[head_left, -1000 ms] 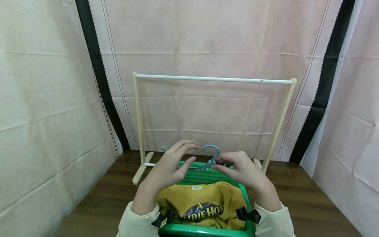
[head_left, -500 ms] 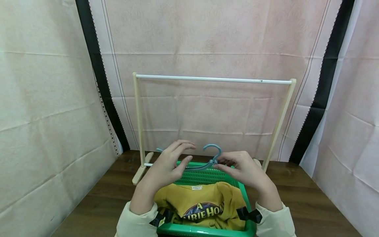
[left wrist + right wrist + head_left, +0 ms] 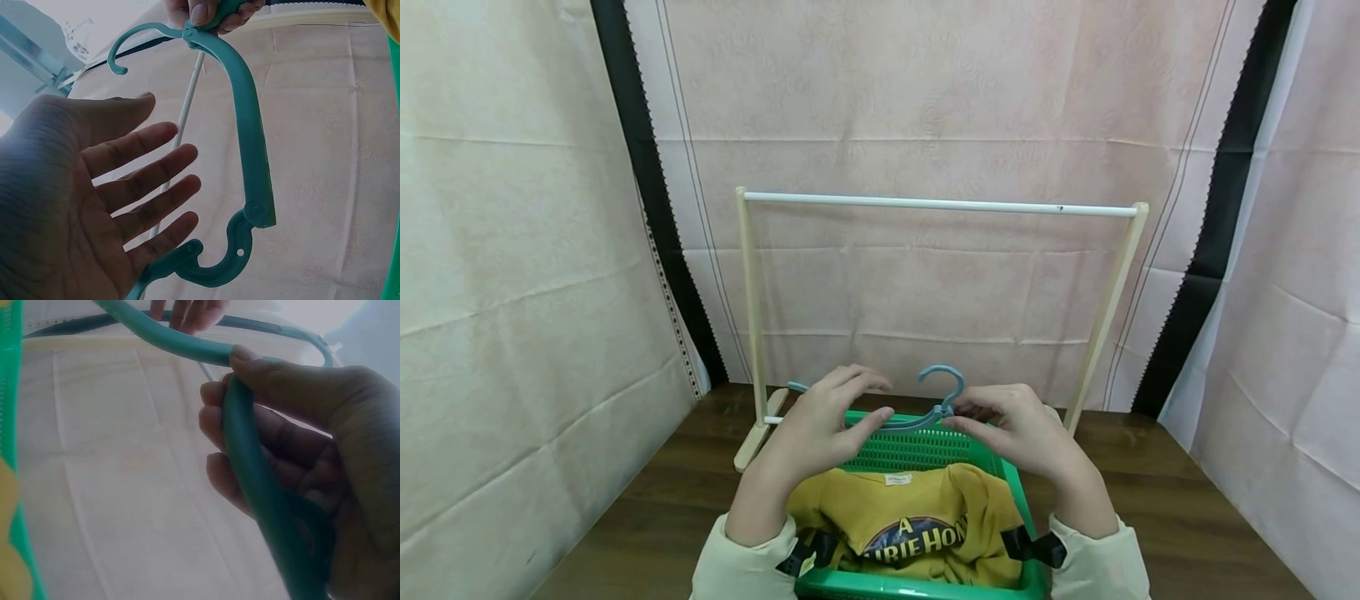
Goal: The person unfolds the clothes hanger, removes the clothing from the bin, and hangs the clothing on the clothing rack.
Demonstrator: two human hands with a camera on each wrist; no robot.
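Observation:
My right hand (image 3: 1018, 425) pinches a blue-green plastic clothes hanger (image 3: 910, 425) just below its hook. In the right wrist view, the thumb and curled fingers grip the hanger (image 3: 253, 469) at its middle. My left hand (image 3: 820, 425) is spread beside the hanger's other arm and grips nothing; in the left wrist view its fingers are apart. That view shows a hinged, curved end piece on the hanger (image 3: 249, 137). Below both hands, a yellow sweatshirt (image 3: 917, 504) with a printed logo lies in a green basket (image 3: 917, 588).
Behind the basket stands a drying rack with a white top bar (image 3: 940, 202) and cream side posts (image 3: 748, 308). The brown wooden table (image 3: 647, 517) is enclosed by pale cloth walls (image 3: 527, 250) at the back and sides.
My left hand has shifted slightly left. The hanger has moved slightly right and its left tip now sits lower and further left. My right hand keeps its pinch.

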